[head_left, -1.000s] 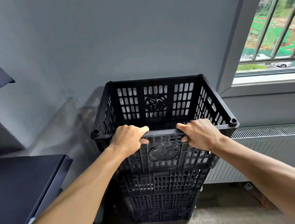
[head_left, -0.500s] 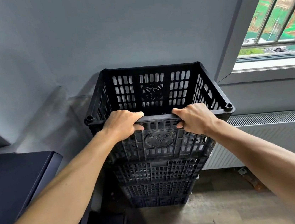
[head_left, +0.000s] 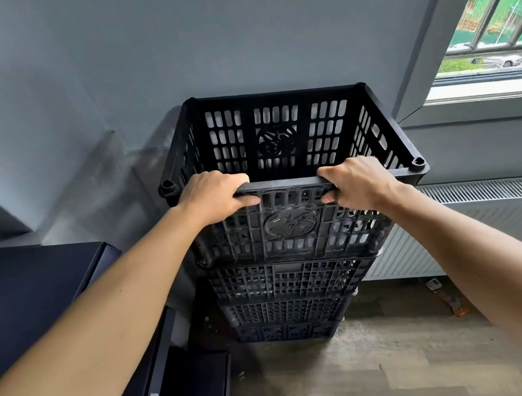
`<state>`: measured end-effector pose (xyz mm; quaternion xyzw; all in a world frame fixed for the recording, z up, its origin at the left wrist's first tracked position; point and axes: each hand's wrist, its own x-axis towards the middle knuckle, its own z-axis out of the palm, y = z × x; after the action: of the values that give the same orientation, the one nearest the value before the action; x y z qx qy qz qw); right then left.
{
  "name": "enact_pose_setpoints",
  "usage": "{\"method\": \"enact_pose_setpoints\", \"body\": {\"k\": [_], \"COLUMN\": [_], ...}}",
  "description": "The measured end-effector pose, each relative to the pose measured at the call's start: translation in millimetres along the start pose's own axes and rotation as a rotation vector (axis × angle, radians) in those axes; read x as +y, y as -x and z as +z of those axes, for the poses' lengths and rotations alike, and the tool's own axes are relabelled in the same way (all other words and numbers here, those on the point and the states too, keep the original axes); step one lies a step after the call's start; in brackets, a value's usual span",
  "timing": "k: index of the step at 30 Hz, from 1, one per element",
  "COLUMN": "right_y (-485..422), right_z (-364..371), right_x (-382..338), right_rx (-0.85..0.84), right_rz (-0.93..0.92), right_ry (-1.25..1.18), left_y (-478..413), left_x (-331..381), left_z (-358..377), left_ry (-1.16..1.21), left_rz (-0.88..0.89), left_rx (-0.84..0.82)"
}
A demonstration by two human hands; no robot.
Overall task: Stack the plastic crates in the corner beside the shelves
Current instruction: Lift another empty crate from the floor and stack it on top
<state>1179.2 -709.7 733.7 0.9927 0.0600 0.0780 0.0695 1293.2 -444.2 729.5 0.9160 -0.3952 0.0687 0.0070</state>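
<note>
In the corner at twelve o'clock, against the grey wall, the top plastic crate [head_left: 289,227] rests on the lower crates [head_left: 283,280]. Dark shelves [head_left: 34,291] at nine o'clock, radiator [head_left: 486,219] at three. Our left hand [head_left: 216,196] and right hand [head_left: 359,182] both grip the near rim, fingers curled over it, thumbs under. The rim runs nine to three; our hands sit either side of its centre, neither nearer. We judge the crate seated; release would draw back toward six.
</note>
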Motion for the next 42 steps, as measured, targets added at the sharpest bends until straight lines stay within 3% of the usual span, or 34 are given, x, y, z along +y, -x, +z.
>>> {"method": "enact_pose_setpoints", "body": {"k": [23,42], "right_y": [17,0], "right_z": [-2,0], "right_x": [5,-4], "right_rx": [-0.018,-0.004], "right_rz": [0.041,-0.030], "right_ry": [-0.006,0.006], "left_y": [1,7], "left_x": [14,-2], "left_z": [-2,-8], "left_ry": [0.000,0.067], "left_rz": [0.009,-0.040], "left_rx": [0.054,-0.024]}}
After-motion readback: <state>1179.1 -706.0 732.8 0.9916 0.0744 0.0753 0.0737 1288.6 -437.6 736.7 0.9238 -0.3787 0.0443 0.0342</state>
